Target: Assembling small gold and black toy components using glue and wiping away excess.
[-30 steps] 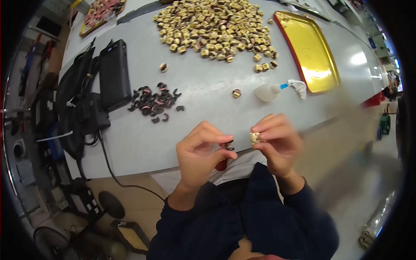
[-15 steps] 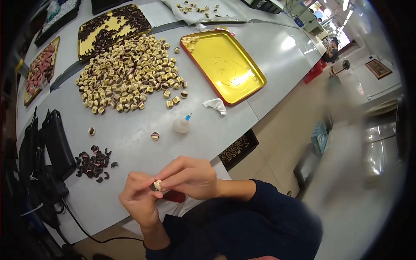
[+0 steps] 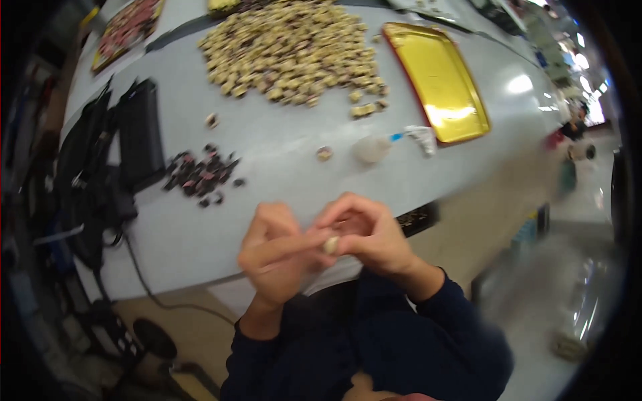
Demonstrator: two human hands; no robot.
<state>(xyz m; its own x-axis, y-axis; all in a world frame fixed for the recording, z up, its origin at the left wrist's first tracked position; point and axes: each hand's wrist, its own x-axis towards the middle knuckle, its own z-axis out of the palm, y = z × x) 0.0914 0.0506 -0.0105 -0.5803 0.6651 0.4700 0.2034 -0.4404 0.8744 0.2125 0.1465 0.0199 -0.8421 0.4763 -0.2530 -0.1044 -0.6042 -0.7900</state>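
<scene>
Close to the table's near edge, my left hand (image 3: 273, 252) and my right hand (image 3: 381, 235) meet over a small cream-coloured piece (image 3: 331, 245). My right thumb and fingers pinch it, while the left fingers press against its other side; motion blur hides its details. Beyond my hands lies a small heap of dark curved pieces (image 3: 200, 175) with some pink faces. A lone round striped piece (image 3: 324, 154) sits beside a translucent bottle (image 3: 371, 149) with a blue tip. Another single piece (image 3: 212, 120) rests farther left. Farther back spreads a large pile of cream-and-dark pieces (image 3: 294, 57).
A gold tray with a red outer side (image 3: 451, 83) stands right of the pile, a crumpled white tissue (image 3: 422, 139) near it. Black equipment (image 3: 140, 134) with a cable (image 3: 150, 294) occupies the left. A pink-filled tray (image 3: 127, 33) lies far left; a dark tray (image 3: 418, 219) shows below the table edge.
The view has shifted, so the table's things appear higher and farther right. My hands have turned around the small piece; the left fingers now stretch across toward the right hand.
</scene>
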